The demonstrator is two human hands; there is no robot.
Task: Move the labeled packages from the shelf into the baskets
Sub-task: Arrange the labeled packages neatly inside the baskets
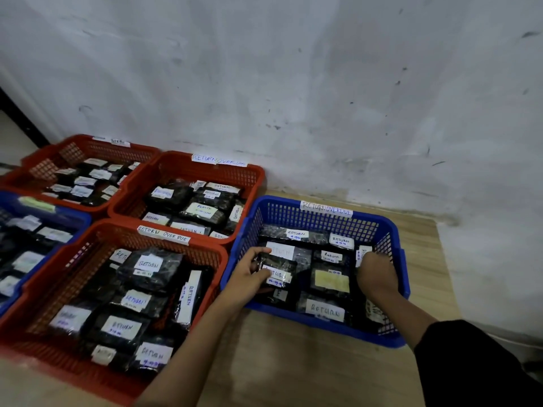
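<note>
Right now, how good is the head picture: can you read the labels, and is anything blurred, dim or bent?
Head view: dim, flat light; the blue basket label reads RETURN OVERDUE. The package in the left hand is legible. The right hand is dark, its fingers unclear. The far-left baskets smear with blur, and the wide lens bends the edges.

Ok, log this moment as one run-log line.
step: placing | left hand: holds labeled package over blue basket | right hand: inside basket, grip unclear
</note>
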